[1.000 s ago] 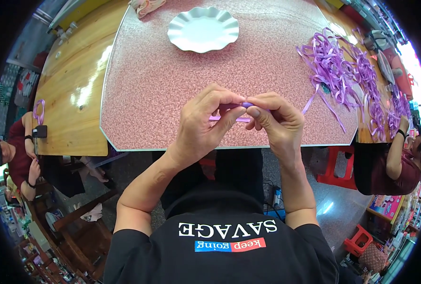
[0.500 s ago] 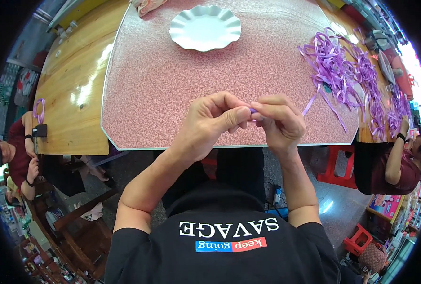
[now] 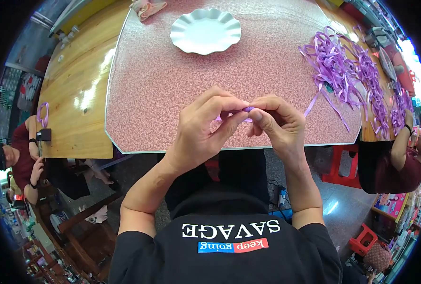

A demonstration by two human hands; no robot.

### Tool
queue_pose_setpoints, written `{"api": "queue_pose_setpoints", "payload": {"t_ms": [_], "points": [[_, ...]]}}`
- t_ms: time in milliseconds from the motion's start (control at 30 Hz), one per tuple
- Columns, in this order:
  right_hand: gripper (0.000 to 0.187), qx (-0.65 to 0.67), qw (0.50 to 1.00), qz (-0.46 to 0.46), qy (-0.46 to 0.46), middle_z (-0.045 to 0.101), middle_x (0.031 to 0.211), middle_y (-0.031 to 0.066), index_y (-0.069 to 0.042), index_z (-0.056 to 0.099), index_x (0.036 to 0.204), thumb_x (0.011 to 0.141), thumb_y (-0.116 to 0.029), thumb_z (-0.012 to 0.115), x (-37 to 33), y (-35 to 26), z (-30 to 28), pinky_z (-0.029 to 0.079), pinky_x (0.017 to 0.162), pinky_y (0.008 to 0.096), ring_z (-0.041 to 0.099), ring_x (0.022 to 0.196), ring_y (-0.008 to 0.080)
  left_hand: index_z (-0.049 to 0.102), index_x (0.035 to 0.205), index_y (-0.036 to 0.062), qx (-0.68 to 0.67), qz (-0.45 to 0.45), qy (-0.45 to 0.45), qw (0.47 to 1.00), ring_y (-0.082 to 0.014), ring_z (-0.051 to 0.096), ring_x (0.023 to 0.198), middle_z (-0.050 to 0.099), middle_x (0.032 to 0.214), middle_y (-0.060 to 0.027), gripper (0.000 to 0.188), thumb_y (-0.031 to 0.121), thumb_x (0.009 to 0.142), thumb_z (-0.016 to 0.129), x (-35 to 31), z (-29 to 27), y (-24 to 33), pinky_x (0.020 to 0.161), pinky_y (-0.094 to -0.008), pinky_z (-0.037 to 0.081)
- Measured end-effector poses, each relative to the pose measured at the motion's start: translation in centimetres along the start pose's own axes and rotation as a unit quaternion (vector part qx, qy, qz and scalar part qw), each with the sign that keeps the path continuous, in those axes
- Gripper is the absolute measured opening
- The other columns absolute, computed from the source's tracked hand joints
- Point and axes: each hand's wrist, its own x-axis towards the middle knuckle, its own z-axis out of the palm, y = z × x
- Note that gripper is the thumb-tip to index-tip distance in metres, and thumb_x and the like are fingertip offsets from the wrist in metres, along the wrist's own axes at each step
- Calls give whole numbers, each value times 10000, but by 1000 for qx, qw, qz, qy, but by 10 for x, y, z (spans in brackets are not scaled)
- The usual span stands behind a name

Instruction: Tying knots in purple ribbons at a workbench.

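A small, tightly folded or rolled piece of purple ribbon point(image 3: 248, 109) is pinched between my two hands, above the near part of the pink speckled table point(image 3: 163, 80). The thumb and forefinger of my left hand point(image 3: 202, 120) close on its left end. From the right, my right hand point(image 3: 282, 125) grips it with thumb and fingertips, the other fingers curled under. A flat bit of the ribbon shows lighter just below the fingertips. Most of it is covered by my fingers. To the right lies a loose tangle of purple ribbons point(image 3: 332, 64), with two tails trailing toward me.
A white plate with a wavy rim point(image 3: 184, 40) stands at the far middle. A crumpled cloth point(image 3: 146, 8) lies at the far left. Wooden tables point(image 3: 82, 71) adjoin on both sides, with a person point(image 3: 18, 149) at the left and another point(image 3: 399, 165) at the right beside more ribbons.
My fingertips have shifted on the ribbon; the right thumb now presses from the near side and the left fingers are straighter. The whole view has tilted slightly.
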Motion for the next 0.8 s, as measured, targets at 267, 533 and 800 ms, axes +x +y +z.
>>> {"api": "queue_pose_setpoints", "payload": {"t_ms": [267,533,800], "points": [[128,-1,998,-64,4,675,945,83,13,703,1025,897,19,704,-1,0,2,529,561,216,638,729,84,637,1067,-9,-55,-32,-17,998,-112,591,830,625,980,-81,237,-29,857,745,-7,-1,-7,717,-229,487],[174,-266,909,-320,-26,689,938,160,13,711,991,823,7,757,5,-1,-6,582,617,280,700,768,198,650,999,-35,-160,-68,-38,984,-135,636,865,653,955,-125,154,-42,866,728,-10,-3,-8,716,-233,516],[199,-305,889,-340,-34,699,915,142,-2,722,968,781,23,786,11,7,-8,577,632,302,707,774,229,670,972,-7,-335,-275,-36,900,-84,632,820,687,923,-51,101,41,907,729,-9,-4,-8,718,-230,515]]}}
